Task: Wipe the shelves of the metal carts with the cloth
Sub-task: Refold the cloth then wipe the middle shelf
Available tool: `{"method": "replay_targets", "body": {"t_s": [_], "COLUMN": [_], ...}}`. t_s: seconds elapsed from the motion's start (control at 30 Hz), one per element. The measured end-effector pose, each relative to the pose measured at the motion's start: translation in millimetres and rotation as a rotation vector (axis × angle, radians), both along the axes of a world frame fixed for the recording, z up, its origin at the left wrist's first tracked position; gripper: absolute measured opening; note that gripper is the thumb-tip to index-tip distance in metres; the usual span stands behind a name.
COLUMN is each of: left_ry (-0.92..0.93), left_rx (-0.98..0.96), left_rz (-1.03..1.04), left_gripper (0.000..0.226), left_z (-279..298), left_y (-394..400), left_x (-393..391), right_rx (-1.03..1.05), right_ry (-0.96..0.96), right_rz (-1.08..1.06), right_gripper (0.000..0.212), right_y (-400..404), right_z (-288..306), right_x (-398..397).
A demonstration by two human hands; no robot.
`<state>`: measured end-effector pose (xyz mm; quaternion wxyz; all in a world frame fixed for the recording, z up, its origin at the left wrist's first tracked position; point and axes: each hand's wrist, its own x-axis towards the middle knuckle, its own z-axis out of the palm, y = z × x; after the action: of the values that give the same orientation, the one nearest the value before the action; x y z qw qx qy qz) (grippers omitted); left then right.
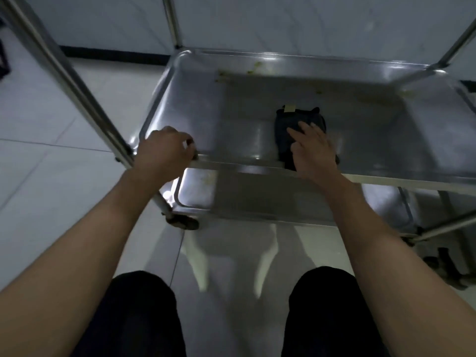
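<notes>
- Cloth, dark and folded, lies on the metal cart's middle shelf, near its front edge.
- Right hand presses it flat, fingers straight.
- Left hand grips the shelf's front rim.

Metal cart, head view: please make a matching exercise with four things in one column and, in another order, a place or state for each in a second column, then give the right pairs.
Column one:
1. left hand
2. right hand
3. cloth
4. greenish stains

Column two:
a. dark and folded, lying on the shelf
b. along the far wall of the shelf
c. grips the near rim by the left corner post
d. presses flat on the cloth with straight fingers

Pairs: 1-c, 2-d, 3-a, 4-b
</notes>
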<state>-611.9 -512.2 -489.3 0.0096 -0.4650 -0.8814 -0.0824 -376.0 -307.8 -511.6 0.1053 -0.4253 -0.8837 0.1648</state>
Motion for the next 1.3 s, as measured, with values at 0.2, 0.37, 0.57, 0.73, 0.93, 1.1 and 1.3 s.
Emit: {"method": "replay_targets", "body": {"t_s": [0.2, 0.37, 0.57, 0.73, 0.93, 1.1, 1.3], "left_ry": [0.056, 0.1, 0.176, 0.158, 0.159, 0.145, 0.168], "left_rx": [0.064, 0.139, 0.093, 0.098, 0.11, 0.085, 0.0], "left_rz": [-0.025, -0.022, 0.037, 0.041, 0.072, 0.085, 0.095], "left_gripper": [0.031, 0.042, 0.05, 0.047, 0.043, 0.048, 0.051], "left_z": [-9.6, -22.6, -30.1, -32.0, -28.2, -25.8, -18.1], "left_y": [-7.1, -32.3, -46.2, -47.5, -45.5, -39.2, -23.1], "left_x": [-4.4, -11.4, -14.1, -14.6, -12.5, -4.8, 8.4], "right_rx": [-0.033, -0.016, 0.039, -0.004, -0.047, -0.067, 0.004], "right_ry": [0.024, 0.07, 0.052, 0.007, -0.021, 0.09, 0.07], "right_rz": [0.187, 0.303, 0.376, 0.46, 0.541, 0.494, 0.358], "right_gripper": [0.047, 0.044, 0.044, 0.045, 0.047, 0.044, 0.044], "right_y": [-38.9, -49.6, -53.1, -67.7, -75.4, -60.9, -32.2], "right_z": [0.1, -0.1, -5.5, -0.5, 3.5, -2.0, -7.9], "right_x": [-92.6, -147.9, -196.2, -243.2, -263.2, -240.1, -185.0]}}
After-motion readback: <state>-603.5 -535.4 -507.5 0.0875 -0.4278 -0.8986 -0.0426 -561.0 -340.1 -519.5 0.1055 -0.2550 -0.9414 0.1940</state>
